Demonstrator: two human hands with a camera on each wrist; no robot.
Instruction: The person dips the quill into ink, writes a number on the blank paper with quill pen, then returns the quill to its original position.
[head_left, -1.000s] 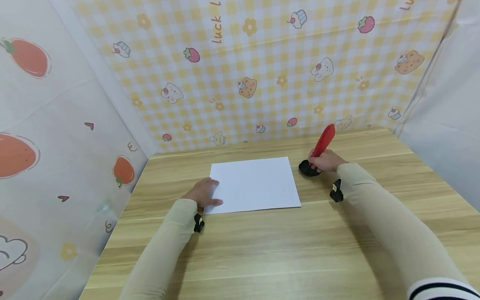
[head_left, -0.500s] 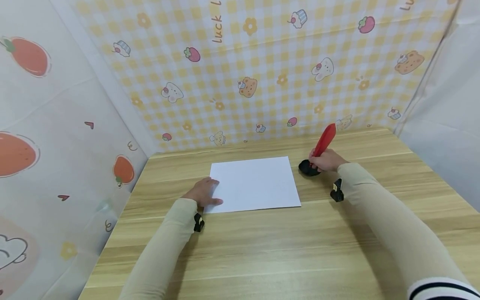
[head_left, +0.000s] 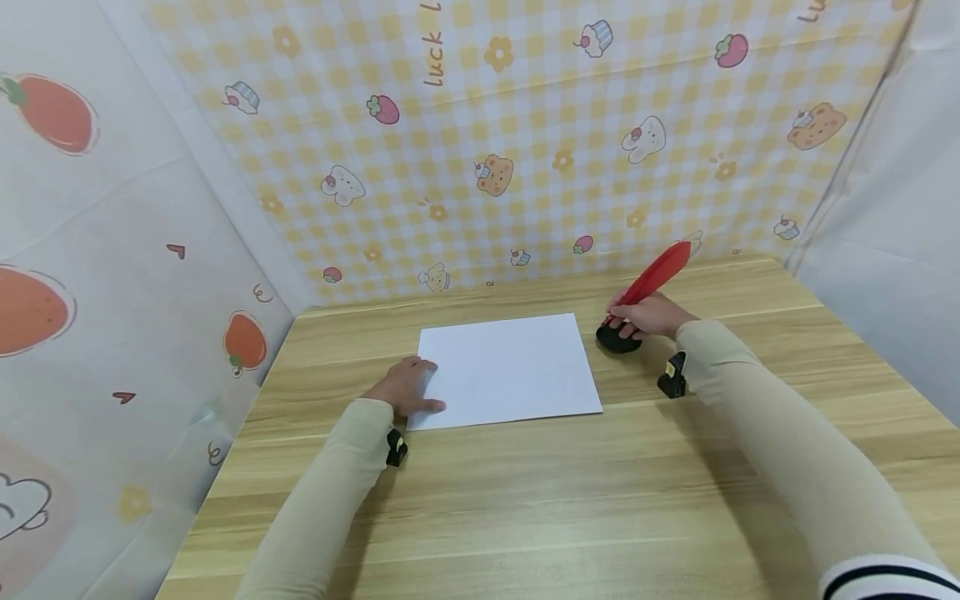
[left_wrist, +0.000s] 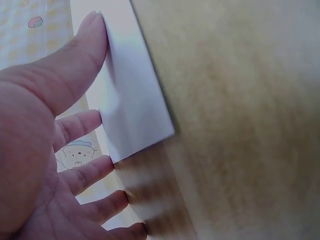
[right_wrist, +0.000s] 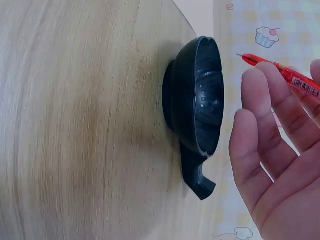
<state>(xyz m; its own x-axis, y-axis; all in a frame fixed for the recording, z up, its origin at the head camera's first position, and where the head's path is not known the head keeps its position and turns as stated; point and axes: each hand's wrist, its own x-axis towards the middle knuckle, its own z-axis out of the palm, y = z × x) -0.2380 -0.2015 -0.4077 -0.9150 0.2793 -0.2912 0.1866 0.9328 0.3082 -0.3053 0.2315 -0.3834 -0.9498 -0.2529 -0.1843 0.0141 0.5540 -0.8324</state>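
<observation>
A white sheet of paper [head_left: 513, 367] lies on the table. My left hand [head_left: 401, 387] rests on its left edge, with thumb and fingers spread; in the left wrist view the thumb [left_wrist: 82, 50] lies along the paper. My right hand [head_left: 652, 316] pinches a red feather pen [head_left: 660, 271], its plume leaning up to the right. Below that hand stands a small black dish [head_left: 618, 339] with a scalloped rim and a bent arm at its side. The right wrist view shows the pen's thin tip [right_wrist: 239, 54] outside the dish, beyond its rim.
The wood-grain table [head_left: 510, 508] meets a yellow checked wall cloth [head_left: 420, 150] just behind the paper and dish. White cloth walls [head_left: 885, 217] rise on both sides. A small black device [head_left: 673, 377] is strapped at each wrist.
The feather pen has come up out of the black dish and now tilts further to the right. My right hand has shifted slightly with it. My left hand stays on the paper.
</observation>
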